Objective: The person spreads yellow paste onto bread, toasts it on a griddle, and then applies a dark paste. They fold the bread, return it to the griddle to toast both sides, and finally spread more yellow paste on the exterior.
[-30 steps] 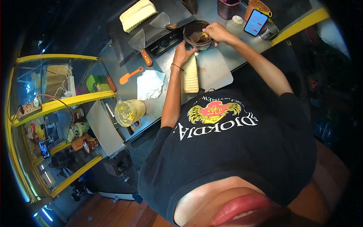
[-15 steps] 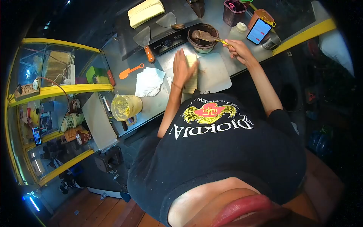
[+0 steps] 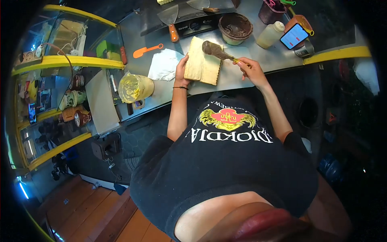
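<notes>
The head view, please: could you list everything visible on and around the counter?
bread: one opened slab, pale yellow, on the white board
white board: one, under the bread
spreader: one, brown-coated, over the bread
bowl: one, brown spread inside, behind the board
squeeze bottle: one, pale, right of the bowl
phone: one, lit screen, far right
scraper: one, metal with orange handle, on the griddle
orange spatula: one, on the counter
paper: one, white, left of the bread
yellow tub: one, at the counter's edge
left hand: steadies the bread's edge
right hand: holds the spreader's handle
</notes>
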Action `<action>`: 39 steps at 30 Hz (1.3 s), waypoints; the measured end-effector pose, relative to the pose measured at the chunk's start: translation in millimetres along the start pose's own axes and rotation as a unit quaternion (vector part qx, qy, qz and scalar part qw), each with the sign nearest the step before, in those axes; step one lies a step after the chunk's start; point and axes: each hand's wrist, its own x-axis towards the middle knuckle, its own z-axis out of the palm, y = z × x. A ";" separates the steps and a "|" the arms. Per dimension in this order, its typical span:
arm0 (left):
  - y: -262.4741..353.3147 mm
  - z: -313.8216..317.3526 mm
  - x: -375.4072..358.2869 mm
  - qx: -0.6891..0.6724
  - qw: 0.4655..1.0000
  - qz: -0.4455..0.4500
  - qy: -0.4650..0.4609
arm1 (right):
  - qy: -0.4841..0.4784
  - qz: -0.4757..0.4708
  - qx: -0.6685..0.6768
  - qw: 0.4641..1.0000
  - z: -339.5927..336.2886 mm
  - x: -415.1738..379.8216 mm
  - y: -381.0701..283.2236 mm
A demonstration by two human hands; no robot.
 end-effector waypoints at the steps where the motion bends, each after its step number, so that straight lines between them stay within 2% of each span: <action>1: -0.4 -4.4 -1.9 -0.037 0.999 0.012 -0.023 | 0.038 -0.050 -0.069 0.996 6.7 8.8 8.6; 2: -1.2 -9.1 -2.1 -0.038 0.999 0.013 -0.021 | 0.076 -0.099 -0.137 0.983 13.7 15.0 11.0; 3: -2.0 -12.9 -0.2 -0.053 0.998 0.005 -0.029 | 0.107 -0.108 -0.211 0.966 16.6 19.4 11.2; 4: -3.1 -16.1 3.0 -0.069 0.997 -0.001 -0.039 | 0.106 -0.107 -0.213 0.965 23.4 24.2 11.4; 6: -7.1 -18.4 1.7 -0.068 0.997 -0.004 -0.032 | 0.143 -0.222 -0.311 0.913 37.9 27.1 17.7; 7: -8.3 -18.8 2.8 -0.085 0.995 -0.015 -0.049 | 0.096 -0.180 -0.333 0.920 42.0 23.5 31.6; 8: -9.7 -22.5 5.7 -0.101 0.992 -0.026 -0.065 | 0.026 -0.177 -0.355 0.918 50.7 13.7 36.3; 9: -10.8 -26.6 10.8 -0.168 0.975 -0.045 -0.134 | -0.027 -0.189 -0.397 0.898 55.7 0.7 40.5; 10: -11.7 -20.7 11.7 -0.159 0.980 -0.025 -0.120 | -0.081 -0.201 -0.437 0.873 61.8 -12.9 35.8; 12: -10.6 -9.3 10.0 -0.098 0.994 0.011 -0.047 | -0.109 -0.199 -0.434 0.872 55.8 -32.4 28.2; 14: -5.7 3.6 8.1 -0.057 0.998 0.018 -0.023 | -0.136 -0.204 -0.433 0.867 38.0 -34.2 14.0; 15: -4.2 9.1 4.5 -0.017 1.000 0.024 0.004 | -0.076 -0.179 -0.387 0.901 26.3 -30.8 3.5; 16: -2.8 13.6 2.8 0.018 0.999 0.042 -0.018 | -0.014 -0.156 -0.339 0.928 17.0 -23.3 -4.2; 18: 0.0 27.1 -3.3 0.022 0.998 0.039 -0.053 | 0.016 -0.148 -0.340 0.929 3.6 -0.6 -12.4; 20: -1.6 32.4 -3.8 0.050 0.997 0.042 -0.043 | 0.046 -0.144 -0.341 0.928 -4.7 20.9 -25.1; 23: -3.3 28.4 -3.8 0.067 0.994 0.056 -0.059 | -0.091 -0.123 -0.302 0.941 -2.7 30.4 -26.0; 24: -3.6 25.6 -2.2 0.075 0.994 0.057 -0.062 | -0.093 -0.118 -0.300 0.942 -1.1 26.4 -23.8; 26: -5.4 23.3 1.7 0.021 0.994 0.047 -0.093 | -0.164 -0.051 -0.280 0.945 1.1 20.9 -27.5; 27: -6.0 21.6 2.6 0.006 0.995 0.042 -0.093 | -0.183 -0.079 -0.280 0.939 -3.9 25.2 -12.3; 30: -7.8 -3.7 9.9 -0.007 0.998 0.028 -0.060 | -0.164 -0.068 -0.256 0.950 -8.5 24.2 -7.7; 31: -11.2 -26.0 16.0 -0.094 0.991 0.003 -0.091 | -0.141 -0.070 -0.261 0.952 -12.2 26.4 -8.3; 32: -15.0 -27.8 17.0 -0.080 0.996 0.017 -0.036 | -0.104 -0.085 -0.252 0.958 -14.7 27.2 -10.8; 33: -17.4 -42.1 24.2 -0.123 0.976 -0.003 -0.177 | -0.073 -0.111 -0.245 0.960 -24.3 30.2 -7.2; 34: -18.9 -38.8 20.2 -0.082 0.991 -0.013 -0.104 | -0.032 -0.122 -0.245 0.961 -27.8 25.9 -15.9; 35: -20.1 -27.5 15.7 -0.062 0.995 -0.018 -0.080 | -0.014 -0.201 -0.274 0.940 -37.8 36.2 -4.9; 36: -20.9 5.0 0.2 0.053 0.998 0.034 0.018 | 0.003 -0.273 -0.339 0.900 -46.7 47.3 10.2; 37: -22.1 2.7 -1.0 0.049 0.999 0.017 -0.017 | 0.004 -0.254 -0.376 0.891 -43.6 40.0 2.2; 38: -19.5 -4.4 2.7 0.043 0.998 0.009 -0.046 | -0.004 -0.274 -0.378 0.884 -42.1 42.7 8.3; 39: -18.5 -6.6 4.3 0.047 0.997 0.006 -0.068 | -0.042 -0.240 -0.378 0.893 -34.3 35.6 2.3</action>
